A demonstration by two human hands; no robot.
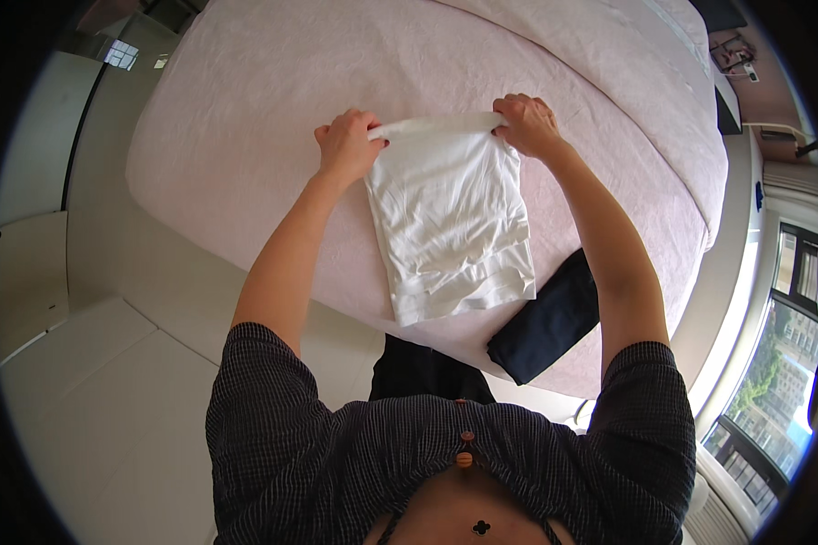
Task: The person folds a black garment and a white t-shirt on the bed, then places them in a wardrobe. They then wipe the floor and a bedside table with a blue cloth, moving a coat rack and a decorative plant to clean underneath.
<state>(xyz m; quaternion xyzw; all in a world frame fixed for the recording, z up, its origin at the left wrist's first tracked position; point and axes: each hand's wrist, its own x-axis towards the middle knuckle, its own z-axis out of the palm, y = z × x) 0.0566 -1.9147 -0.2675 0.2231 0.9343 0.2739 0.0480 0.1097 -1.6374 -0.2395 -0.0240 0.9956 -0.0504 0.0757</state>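
Note:
A white fabric garment (453, 197), folded to a rough rectangle, lies on the pink bed cover (245, 136). Its far edge is pinched at both corners, with a narrow band turned over between them. My left hand (351, 143) grips the far left corner, thumb and fingers closed on the cloth. At the far right corner my right hand (528, 125) holds the same edge. Creases run across the middle, and layered hems show at the near end. Beside its near right corner rests a folded dark navy cloth (549, 323), partly covered by my right forearm.
A pink quilt (627, 75) is spread over the right side of the bed. Pale tiled floor (129, 422) lies to the left, with a white cabinet panel (31, 279) beyond it. A window (770, 368) stands at the right.

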